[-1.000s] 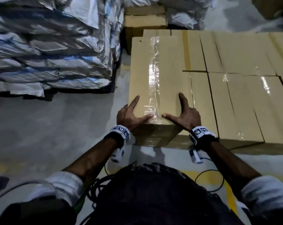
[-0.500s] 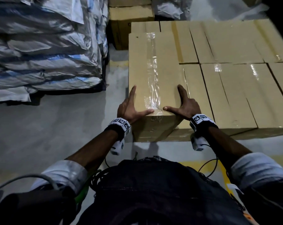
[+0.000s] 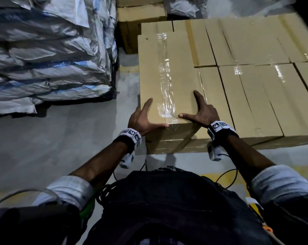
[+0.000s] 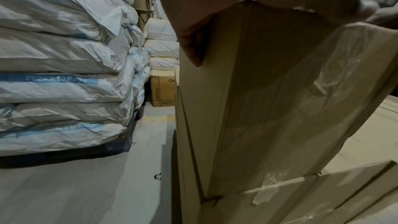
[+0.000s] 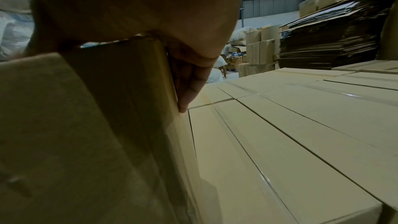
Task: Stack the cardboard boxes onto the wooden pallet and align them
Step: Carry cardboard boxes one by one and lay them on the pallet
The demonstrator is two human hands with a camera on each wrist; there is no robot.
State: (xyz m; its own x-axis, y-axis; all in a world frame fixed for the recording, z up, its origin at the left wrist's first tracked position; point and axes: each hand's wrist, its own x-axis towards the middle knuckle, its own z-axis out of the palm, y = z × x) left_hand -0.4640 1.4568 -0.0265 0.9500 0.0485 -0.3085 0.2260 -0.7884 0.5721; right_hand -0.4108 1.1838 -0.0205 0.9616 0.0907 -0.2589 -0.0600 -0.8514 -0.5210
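A: Warehouse, grey concrete floor (image 3: 64, 138), white sacks (image 3: 48, 55) piled on the left, layer of cardboard boxes (image 3: 255, 89) on the right.

B: And the top box (image 3: 169, 75)?

A: It sits on the layer's left end, near end overhanging. Left hand (image 3: 140, 119) and right hand (image 3: 205, 113) clamp its near corners: fingers flat along the sides, thumbs on the taped lid. Looks stiff and probably weighty; the tape's slick, so take it by the side walls.

B: Versus before?

A: Same hold. The box has slid further in, overhang smaller. Pallet hidden underneath.
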